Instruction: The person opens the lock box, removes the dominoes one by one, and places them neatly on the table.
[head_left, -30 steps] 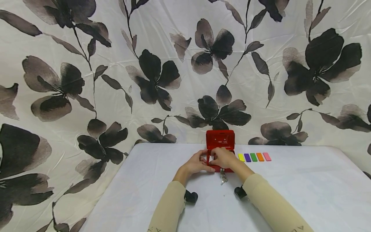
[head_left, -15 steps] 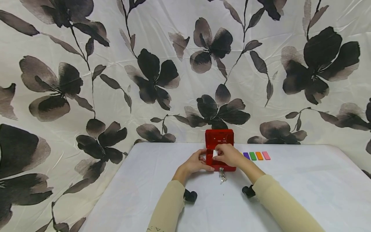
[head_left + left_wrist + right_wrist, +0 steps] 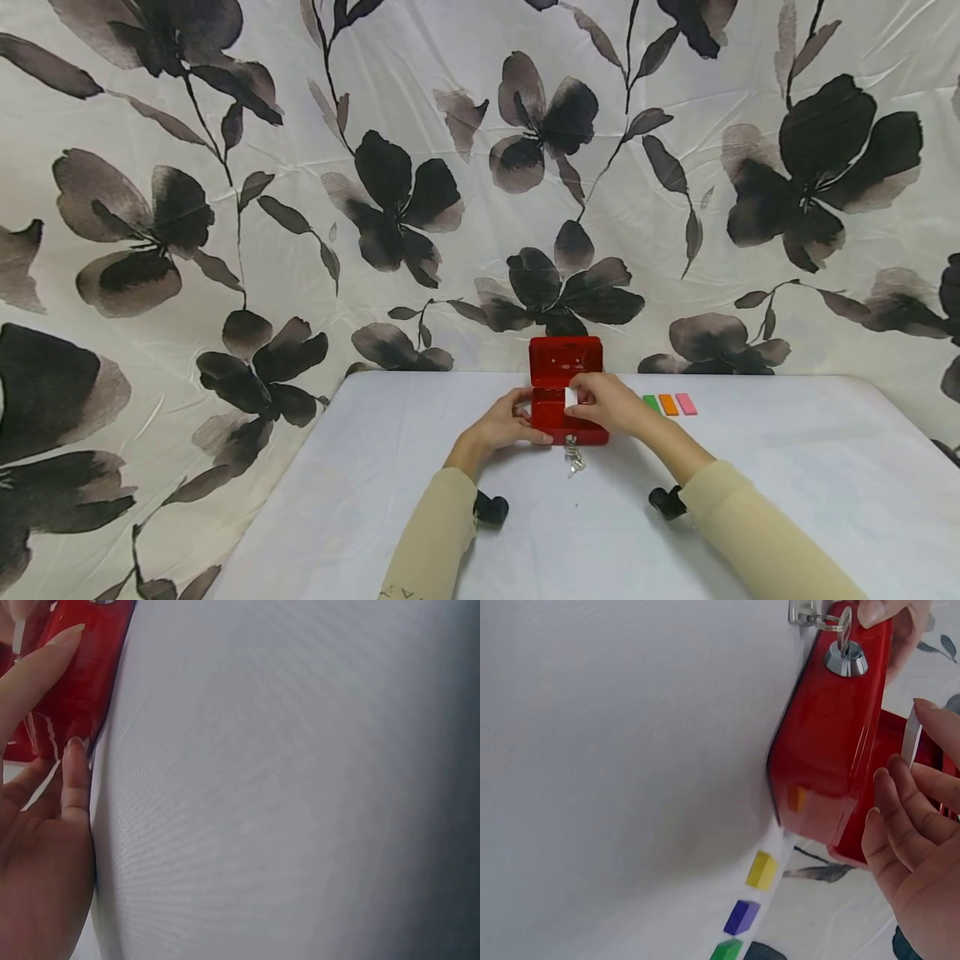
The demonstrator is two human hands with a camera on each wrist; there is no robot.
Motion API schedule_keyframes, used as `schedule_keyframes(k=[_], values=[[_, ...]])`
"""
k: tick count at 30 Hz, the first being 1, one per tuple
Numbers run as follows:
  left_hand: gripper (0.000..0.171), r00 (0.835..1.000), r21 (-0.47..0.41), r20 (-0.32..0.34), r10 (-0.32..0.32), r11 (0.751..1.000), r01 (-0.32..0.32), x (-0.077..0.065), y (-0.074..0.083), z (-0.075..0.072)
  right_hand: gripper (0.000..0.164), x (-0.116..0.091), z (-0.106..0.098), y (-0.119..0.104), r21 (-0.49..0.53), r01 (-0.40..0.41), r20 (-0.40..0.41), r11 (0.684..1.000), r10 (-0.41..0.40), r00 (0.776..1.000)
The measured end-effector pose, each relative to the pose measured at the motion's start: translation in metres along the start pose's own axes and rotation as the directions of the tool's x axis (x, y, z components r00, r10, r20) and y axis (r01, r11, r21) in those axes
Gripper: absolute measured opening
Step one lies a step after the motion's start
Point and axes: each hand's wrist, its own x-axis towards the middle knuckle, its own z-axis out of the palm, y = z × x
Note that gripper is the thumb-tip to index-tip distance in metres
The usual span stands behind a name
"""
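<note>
A small red cash box (image 3: 588, 437) stands with its lid (image 3: 566, 362) raised. My left hand (image 3: 498, 425) grips its left end, thumb over the front edge and fingers along the side, as the left wrist view shows on the red wall (image 3: 82, 675). A thin white flat piece (image 3: 911, 737) is pinched between thumb and fingers of my right hand (image 3: 611, 407), over the right part of the box. Keys (image 3: 574, 462) hang on a ring from the silver lock (image 3: 846, 660) at the front.
Small coloured blocks lie in a row right of the box: yellow (image 3: 761, 870), purple (image 3: 741, 917), green (image 3: 651, 404), orange (image 3: 668, 405) and pink (image 3: 686, 404). My right hand hides the first two in the head view. A floral cloth (image 3: 420, 208) hangs behind the white table (image 3: 337, 500).
My right hand has moved to the right across the box with the white piece, now covering the yellow and purple blocks in the head view. The left hand has kept its place.
</note>
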Motion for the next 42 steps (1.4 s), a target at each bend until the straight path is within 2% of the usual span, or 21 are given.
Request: schedule_keyframes(k=[18, 33, 42], values=[[0.090, 1.000, -0.009, -0.011, -0.006, 1.000, 0.006, 0.001, 0.002, 0.000, 0.034, -0.028, -0.026, 0.015, -0.028, 0.001, -0.005, 1.000, -0.001, 1.000], [0.090, 1.000, -0.004, -0.009, 0.013, 1.000, -0.013, 0.000, 0.000, 0.000, 0.036, -0.055, -0.047, 0.041, -0.074, 0.033, -0.034, 0.997, -0.036, 0.999], [0.090, 1.000, 0.010, -0.009, 0.006, 1.000, -0.006, 0.000, -0.001, 0.001, 0.038, -0.078, -0.066, 0.066, -0.106, 0.030, -0.073, 0.994, -0.038, 0.997]])
